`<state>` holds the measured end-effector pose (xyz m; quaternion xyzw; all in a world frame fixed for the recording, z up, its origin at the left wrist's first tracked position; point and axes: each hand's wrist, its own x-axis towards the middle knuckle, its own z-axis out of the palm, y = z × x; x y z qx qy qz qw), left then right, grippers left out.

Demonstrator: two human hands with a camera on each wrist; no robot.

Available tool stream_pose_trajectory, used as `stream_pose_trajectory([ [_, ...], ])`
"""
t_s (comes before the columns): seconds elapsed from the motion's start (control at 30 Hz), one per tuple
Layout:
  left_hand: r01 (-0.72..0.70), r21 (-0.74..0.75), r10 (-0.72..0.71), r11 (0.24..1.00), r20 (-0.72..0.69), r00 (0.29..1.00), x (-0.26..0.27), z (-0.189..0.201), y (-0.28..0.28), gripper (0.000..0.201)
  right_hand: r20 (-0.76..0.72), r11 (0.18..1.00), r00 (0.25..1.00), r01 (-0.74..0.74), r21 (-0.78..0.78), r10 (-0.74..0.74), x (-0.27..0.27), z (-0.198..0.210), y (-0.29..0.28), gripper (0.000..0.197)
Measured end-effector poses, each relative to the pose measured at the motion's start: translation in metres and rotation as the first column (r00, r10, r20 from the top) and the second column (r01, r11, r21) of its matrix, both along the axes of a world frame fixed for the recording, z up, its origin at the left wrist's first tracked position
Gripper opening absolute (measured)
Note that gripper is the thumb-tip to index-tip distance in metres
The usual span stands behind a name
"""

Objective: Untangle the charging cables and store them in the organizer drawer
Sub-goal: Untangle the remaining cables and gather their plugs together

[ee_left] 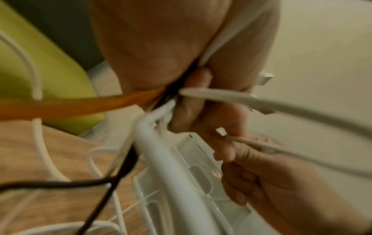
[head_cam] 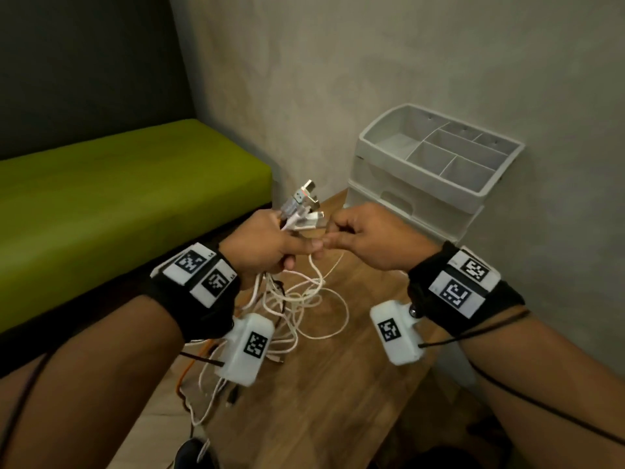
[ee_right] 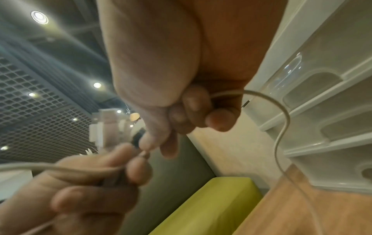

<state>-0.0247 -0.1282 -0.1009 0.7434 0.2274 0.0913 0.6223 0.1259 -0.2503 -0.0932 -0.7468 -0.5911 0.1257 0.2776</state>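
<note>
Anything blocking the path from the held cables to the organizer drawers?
Nothing visible lies on the bare wooden tabletop between the white charging cables in the left hand and the white plastic drawer organizer. But the drawers look closed, and the right hand also holds a strand.

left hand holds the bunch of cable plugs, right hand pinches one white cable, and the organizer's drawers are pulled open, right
Not quite: the organizer drawers are closed, as the head view shows. The left hand does hold the cable bunch, and the right hand pinches one white cable.

White cables (head_cam: 297,299) (one orange (ee_left: 80,105)), white organizer (head_cam: 436,164), green cushion (head_cam: 118,198).
</note>
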Motion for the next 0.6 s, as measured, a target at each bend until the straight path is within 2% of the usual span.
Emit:
stream_pose_trajectory([
  [0.07,0.056,-0.07,-0.056,0.996,0.005,0.998,-0.004,0.002,0.005,0.034,-0.078,0.999,0.996,0.034,0.035,-0.031,0.006,0.003,-0.004,0.019],
  [0.1,0.071,-0.082,-0.071,0.994,0.009,0.997,-0.006,0.004,0.008,0.036,-0.108,0.998,0.993,0.043,0.038,-0.039,0.009,0.005,-0.007,0.02],
  [0.17,0.062,-0.058,-0.061,0.996,0.01,0.998,-0.009,0.006,0.01,0.024,-0.11,0.999,0.993,0.049,-0.002,-0.049,0.015,0.007,-0.014,0.022],
  [0.3,-0.169,0.013,0.169,0.986,-0.016,0.986,-0.011,-0.003,0.028,0.033,-0.11,0.985,0.979,0.166,-0.042,-0.169,0.041,0.007,-0.035,0.025],
  [0.43,-0.459,-0.051,0.459,0.887,-0.016,0.888,-0.019,-0.021,0.056,0.033,-0.054,0.935,0.939,0.332,-0.127,-0.341,0.072,0.001,-0.059,0.024],
  [0.5,-0.498,-0.079,0.498,0.864,-0.015,0.867,-0.019,-0.028,0.06,0.032,-0.014,0.918,0.926,0.371,-0.143,-0.377,0.075,0.002,-0.062,0.025],
  [0.6,-0.448,-0.036,0.449,0.893,0.013,0.893,-0.012,-0.033,0.05,0.031,0.123,0.916,0.941,0.335,-0.222,-0.314,0.056,0.009,-0.052,0.03],
])
